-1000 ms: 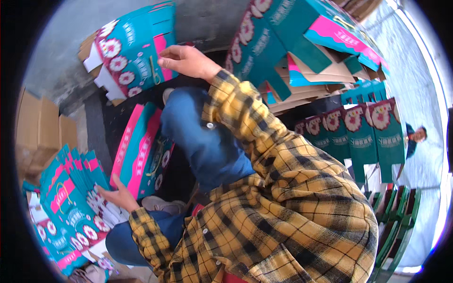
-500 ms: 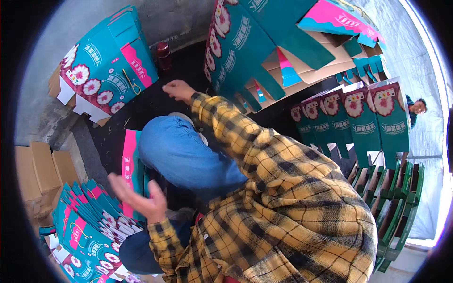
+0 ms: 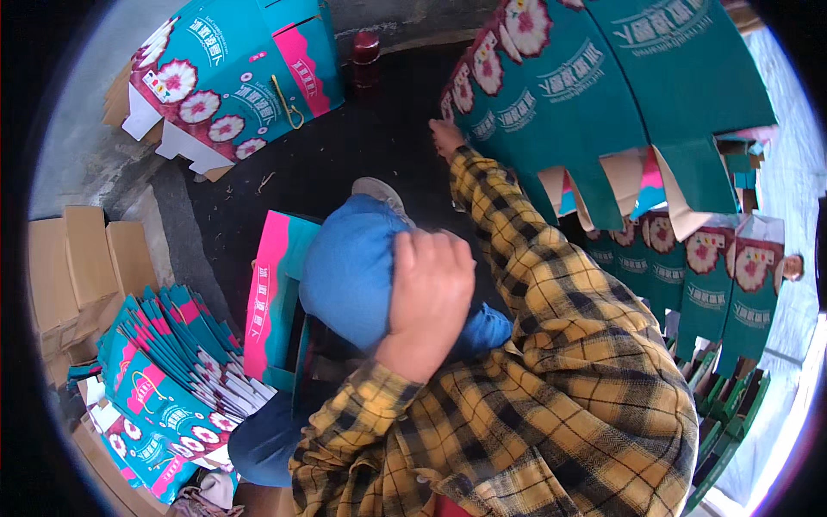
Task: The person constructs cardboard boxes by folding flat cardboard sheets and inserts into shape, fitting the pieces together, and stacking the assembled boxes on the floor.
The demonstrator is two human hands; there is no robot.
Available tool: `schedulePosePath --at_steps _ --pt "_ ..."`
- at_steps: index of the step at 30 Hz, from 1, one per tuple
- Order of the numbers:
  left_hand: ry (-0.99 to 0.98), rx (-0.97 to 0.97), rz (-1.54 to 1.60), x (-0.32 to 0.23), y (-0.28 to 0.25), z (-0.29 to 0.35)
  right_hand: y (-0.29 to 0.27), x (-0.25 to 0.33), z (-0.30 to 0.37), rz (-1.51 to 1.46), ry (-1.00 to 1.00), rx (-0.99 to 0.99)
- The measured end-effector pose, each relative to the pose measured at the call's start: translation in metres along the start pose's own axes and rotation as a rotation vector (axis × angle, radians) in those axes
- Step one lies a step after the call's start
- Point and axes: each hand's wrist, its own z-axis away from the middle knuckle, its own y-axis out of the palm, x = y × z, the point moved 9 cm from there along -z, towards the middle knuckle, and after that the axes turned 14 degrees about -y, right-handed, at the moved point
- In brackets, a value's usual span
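Note:
My right hand (image 3: 446, 138) is at the left edge of a large teal carton (image 3: 577, 95) printed with cut fruit, its fingers closed around that edge. The carton stands at the upper right, with its cut flaps hanging open along the lower side. My left hand (image 3: 431, 297) is raised over my bent knee in blue jeans, fingers curled in and a little blurred. Nothing shows in it, though its palm is hidden. Beside that knee lies a flat teal carton piece with a pink strip (image 3: 265, 297).
Another teal carton (image 3: 224, 95) leans by the wall at the upper left, near a dark red flask (image 3: 365, 59). Folded teal cartons (image 3: 177, 405) and brown cardboard (image 3: 86, 267) pile up at the lower left. More cartons (image 3: 706, 276) stand in a row at the right; a person shows behind them.
My right hand has moved from the air to the large carton's edge. My left hand has swung right over the knee, its spread fingers curling in. The whole view has shifted.

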Motion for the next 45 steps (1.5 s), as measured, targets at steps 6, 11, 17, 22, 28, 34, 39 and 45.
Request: schedulePosePath --at_steps 6,11,17,22,28,34,39,45 --pt "0.031 0.200 -0.032 0.012 0.030 0.004 0.067 -0.018 0.035 -0.283 0.356 0.155" --pt "0.053 0.170 0.022 0.004 0.029 0.000 0.030 -0.029 0.010 0.159 0.020 -0.041" --pt "0.096 0.179 0.100 -0.014 0.012 -0.001 -0.010 -0.077 -0.018 0.335 -0.071 -0.050" --pt "0.110 0.221 0.080 -0.015 0.026 0.001 -0.009 -0.051 0.004 0.441 -0.013 0.014" --pt "0.061 0.229 0.105 -0.009 0.023 0.000 0.009 0.010 0.036 0.130 0.095 0.176" --pt "0.058 0.220 0.152 -0.012 0.031 -0.003 -0.012 0.004 0.047 0.213 0.137 0.242" --pt "0.038 0.231 0.147 -0.008 0.030 -0.001 -0.021 -0.025 0.038 0.268 0.244 0.263" --pt "0.060 0.250 0.122 -0.018 0.031 -0.006 -0.066 -0.060 0.027 0.139 0.337 0.340"
